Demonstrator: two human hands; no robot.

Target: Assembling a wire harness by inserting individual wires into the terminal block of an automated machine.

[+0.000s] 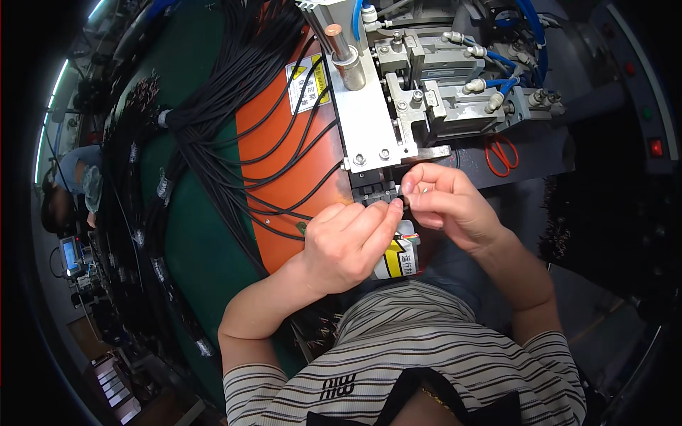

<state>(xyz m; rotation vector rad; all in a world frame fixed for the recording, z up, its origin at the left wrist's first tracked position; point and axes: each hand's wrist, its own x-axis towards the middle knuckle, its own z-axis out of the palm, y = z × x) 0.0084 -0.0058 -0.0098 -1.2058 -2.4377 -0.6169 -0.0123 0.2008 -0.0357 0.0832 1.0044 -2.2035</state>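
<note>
My left hand [348, 241] is closed, its fingertips pinched near the front of the press fixture. Thin coloured wire ends [408, 236] stick out just under those fingers; whether they belong to what the hand grips is unclear. My right hand [451, 202] has thumb and forefinger pinched close to the left fingertips, around something small and mostly hidden. Directly beyond both hands sits a dark clamping block [373, 190] below the metal plate [366, 121] of the machine. A white container with a yellow label [399, 261] stands beneath the hands.
Black cables [206, 128] fan across an orange board [284, 156] and green table [188, 263] on the left. Pneumatic cylinders [455, 106] with blue hoses stand at the back. Red-handled scissors [501, 156] lie at right. A person [78, 174] is at far left.
</note>
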